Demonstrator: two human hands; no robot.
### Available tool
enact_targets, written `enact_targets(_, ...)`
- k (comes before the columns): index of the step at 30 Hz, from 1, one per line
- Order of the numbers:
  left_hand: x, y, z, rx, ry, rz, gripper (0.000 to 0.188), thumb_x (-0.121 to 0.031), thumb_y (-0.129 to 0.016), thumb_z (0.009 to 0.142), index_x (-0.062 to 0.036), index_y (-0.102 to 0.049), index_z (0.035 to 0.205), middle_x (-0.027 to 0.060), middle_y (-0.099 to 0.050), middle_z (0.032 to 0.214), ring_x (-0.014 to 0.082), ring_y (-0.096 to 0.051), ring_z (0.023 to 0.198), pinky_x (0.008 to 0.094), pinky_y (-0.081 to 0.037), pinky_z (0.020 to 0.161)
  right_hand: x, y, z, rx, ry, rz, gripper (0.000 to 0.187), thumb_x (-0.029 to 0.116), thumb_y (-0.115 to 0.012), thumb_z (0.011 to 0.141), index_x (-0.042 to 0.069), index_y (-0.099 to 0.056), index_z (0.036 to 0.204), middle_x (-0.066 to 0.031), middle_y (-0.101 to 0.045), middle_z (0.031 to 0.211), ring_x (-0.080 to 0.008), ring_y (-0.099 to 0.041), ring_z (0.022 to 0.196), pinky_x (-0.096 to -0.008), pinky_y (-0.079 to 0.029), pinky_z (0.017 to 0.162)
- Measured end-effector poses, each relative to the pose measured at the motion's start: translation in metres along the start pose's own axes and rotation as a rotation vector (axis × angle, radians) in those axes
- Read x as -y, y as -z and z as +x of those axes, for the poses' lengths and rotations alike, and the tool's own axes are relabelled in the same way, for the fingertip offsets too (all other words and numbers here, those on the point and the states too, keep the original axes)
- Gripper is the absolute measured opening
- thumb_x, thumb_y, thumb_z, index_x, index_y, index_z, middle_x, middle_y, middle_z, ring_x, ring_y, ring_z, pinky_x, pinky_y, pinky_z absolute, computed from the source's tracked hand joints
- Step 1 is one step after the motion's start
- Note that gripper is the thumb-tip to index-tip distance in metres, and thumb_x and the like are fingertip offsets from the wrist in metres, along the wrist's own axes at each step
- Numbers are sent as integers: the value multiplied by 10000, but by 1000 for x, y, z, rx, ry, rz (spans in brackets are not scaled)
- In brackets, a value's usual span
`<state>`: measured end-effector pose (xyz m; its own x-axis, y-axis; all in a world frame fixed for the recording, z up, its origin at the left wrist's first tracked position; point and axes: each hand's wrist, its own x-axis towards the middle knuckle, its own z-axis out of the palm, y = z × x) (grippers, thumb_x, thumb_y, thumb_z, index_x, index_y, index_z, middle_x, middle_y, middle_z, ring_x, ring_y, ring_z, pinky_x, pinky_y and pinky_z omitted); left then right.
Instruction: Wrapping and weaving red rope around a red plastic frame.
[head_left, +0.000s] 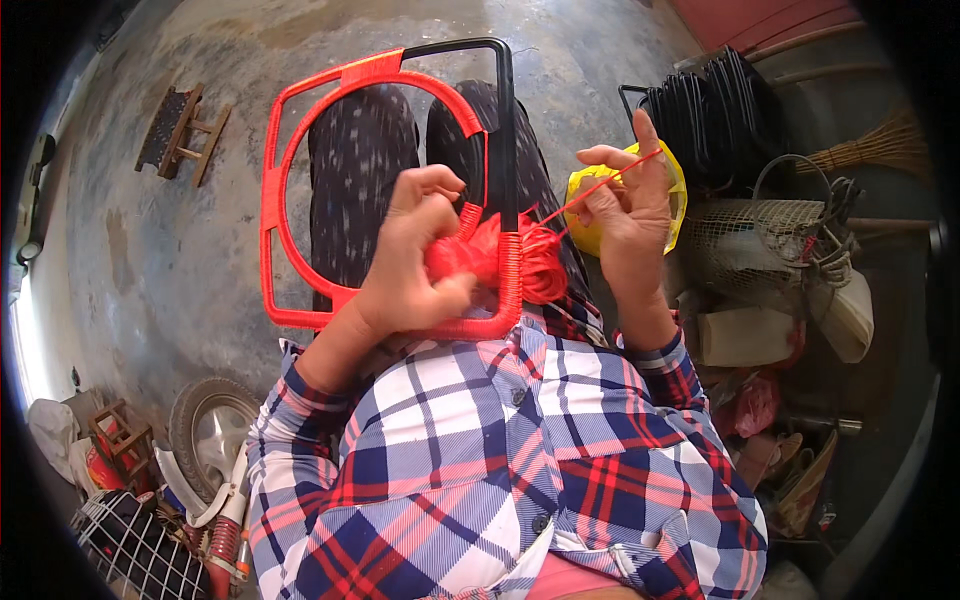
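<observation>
A flat frame [272, 200], a rounded rectangle with a ring inside, rests across my lap. Red cord wraps its left side, lower edge and most of the ring; the upper right stretch is bare black. My left hand [405, 265] curls its fingers and thumb around the left end of a bundle of glossy red cord [540, 265], beside the frame's lower right corner. Off to the right, my right hand [635, 225] is raised with a thin red strand [600, 188] caught at its fingers. That strand runs taut down to the bundle.
A yellow container [675, 205] stands behind my right hand. Black frames [735, 110] are stacked at the far right, near a straw broom [880, 150] and a mesh basket [735, 235]. A small wooden stool [185, 135] lies far left; a wheel [205, 425] and clutter sit near left.
</observation>
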<state>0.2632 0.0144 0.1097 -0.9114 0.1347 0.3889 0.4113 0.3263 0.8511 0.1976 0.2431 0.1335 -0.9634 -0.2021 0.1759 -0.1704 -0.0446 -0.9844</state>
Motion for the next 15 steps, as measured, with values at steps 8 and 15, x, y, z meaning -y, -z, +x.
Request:
enact_targets(8,-2,-3,-10,-184,-72,52,435,-340,-762,778,-14,-517,929,133,-487,952,237,-492,827,321,-440,748,15,-45,5,506,566,-748,476,151,-791,658,70,-637,1101,-81,-662,1015,-232,-639,952,-358,-526,787)
enact_targets(15,-2,-9,-9,-318,-162,-24,633,-522,-672,844,13,-524,1149,147,-493,1076,192,-473,803,305,-426,692,9,-39,2,478,202,-328,424,115,-752,712,59,-610,1107,-88,-648,1080,-237,-633,998,-358,-484,868)
